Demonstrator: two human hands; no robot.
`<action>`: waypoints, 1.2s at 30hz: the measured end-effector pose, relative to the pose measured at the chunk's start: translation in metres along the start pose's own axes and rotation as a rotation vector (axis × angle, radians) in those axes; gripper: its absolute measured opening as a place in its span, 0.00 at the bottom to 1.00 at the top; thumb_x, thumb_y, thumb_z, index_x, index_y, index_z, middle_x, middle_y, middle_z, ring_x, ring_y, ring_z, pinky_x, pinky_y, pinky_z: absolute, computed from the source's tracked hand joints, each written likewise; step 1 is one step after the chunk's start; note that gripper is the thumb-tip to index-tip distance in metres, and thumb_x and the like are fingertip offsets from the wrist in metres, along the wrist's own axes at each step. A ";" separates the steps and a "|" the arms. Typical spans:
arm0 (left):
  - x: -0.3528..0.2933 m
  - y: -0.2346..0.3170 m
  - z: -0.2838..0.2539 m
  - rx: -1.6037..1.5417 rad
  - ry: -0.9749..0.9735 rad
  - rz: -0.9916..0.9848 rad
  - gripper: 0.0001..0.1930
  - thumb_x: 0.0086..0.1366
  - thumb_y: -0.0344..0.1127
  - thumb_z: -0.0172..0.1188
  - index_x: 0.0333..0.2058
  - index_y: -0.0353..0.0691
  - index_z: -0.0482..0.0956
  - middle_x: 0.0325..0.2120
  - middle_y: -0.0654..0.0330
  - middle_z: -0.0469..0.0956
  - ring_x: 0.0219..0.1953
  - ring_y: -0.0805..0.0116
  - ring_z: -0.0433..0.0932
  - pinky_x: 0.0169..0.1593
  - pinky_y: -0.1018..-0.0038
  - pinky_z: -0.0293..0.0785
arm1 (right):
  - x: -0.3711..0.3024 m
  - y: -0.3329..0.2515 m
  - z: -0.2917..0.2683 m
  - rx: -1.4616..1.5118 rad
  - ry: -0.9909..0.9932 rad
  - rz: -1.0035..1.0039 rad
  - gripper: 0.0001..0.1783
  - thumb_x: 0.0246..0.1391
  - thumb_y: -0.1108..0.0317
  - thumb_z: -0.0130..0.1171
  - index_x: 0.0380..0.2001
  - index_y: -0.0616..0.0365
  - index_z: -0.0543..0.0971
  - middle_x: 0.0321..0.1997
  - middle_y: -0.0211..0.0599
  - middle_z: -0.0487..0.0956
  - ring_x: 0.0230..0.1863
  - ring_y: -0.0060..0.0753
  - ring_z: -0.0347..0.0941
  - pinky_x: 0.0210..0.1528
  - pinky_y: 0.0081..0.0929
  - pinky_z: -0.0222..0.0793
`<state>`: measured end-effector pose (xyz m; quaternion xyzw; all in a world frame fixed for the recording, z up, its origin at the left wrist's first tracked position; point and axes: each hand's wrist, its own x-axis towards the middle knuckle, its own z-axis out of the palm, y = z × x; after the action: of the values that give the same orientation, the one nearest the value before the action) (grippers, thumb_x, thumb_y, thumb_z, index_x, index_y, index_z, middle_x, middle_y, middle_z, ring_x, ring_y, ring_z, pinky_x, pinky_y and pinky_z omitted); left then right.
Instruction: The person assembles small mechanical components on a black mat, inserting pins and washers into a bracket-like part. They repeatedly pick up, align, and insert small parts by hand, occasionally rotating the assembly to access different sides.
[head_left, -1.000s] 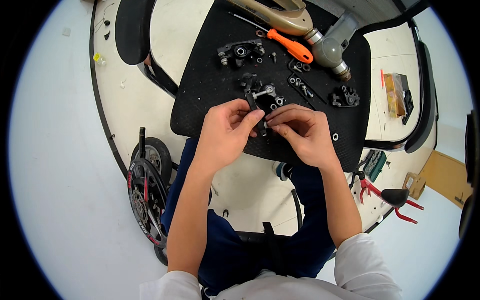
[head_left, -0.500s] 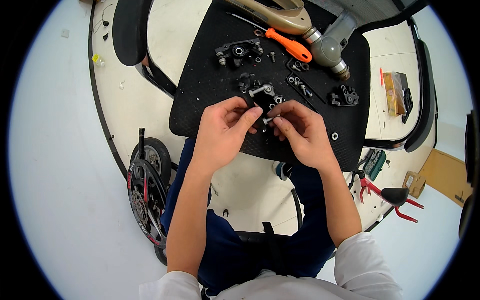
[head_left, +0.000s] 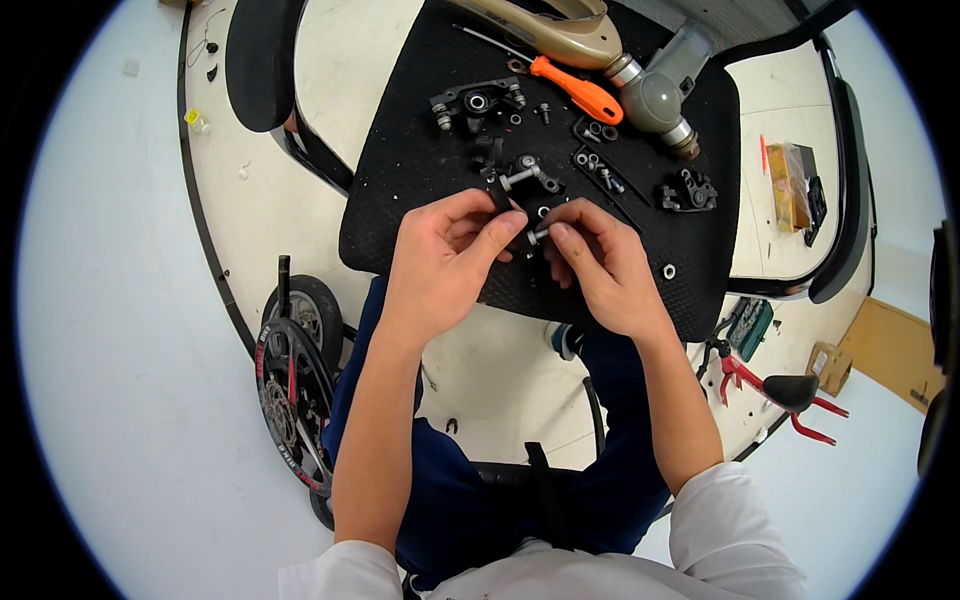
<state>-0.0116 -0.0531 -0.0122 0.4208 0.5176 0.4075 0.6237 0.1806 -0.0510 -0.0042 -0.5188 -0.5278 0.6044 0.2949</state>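
My left hand [head_left: 440, 262] is closed around a black metal brake part [head_left: 501, 195], with thumb and fingers pinching its near end. A silver bolt [head_left: 520, 179] sticks out of it toward a dark metal arm [head_left: 540, 176]. My right hand [head_left: 610, 262] pinches the thin shank of a small silver bolt [head_left: 538, 236], whose head meets the lower end of that part. Fingers hide where the pieces join. Both hands are over the near half of a black chair seat [head_left: 400, 200]. A brake caliper [head_left: 478, 102] lies beyond them, and another caliper [head_left: 688, 190] sits to the right.
An orange-handled screwdriver [head_left: 578, 90] lies across the far seat beside a beige and grey power tool [head_left: 648, 100]. Hex keys [head_left: 620, 203], small bolts and a loose nut [head_left: 669, 271] are on the right half. Armrests [head_left: 262, 65] flank the seat. A wheel [head_left: 305, 310] stands on the floor at left.
The brake part in my left hand has turned slightly, and its arm and bolt show at a different angle. My right fingers have shifted a little on the small bolt.
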 end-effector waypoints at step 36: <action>-0.222 0.059 0.136 0.002 -0.033 0.128 0.09 0.68 0.30 0.62 0.38 0.27 0.82 0.30 0.59 0.83 0.31 0.74 0.81 0.37 0.78 0.78 | -0.243 -0.053 -0.048 0.180 -0.044 -0.337 0.04 0.55 0.81 0.64 0.32 0.65 0.77 0.34 0.34 0.78 0.34 0.23 0.75 0.39 0.23 0.76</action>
<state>0.0888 -0.2579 0.1257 0.4606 0.4796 0.4390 0.6043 0.2857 -0.2407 0.1276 -0.3811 -0.5574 0.6025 0.4256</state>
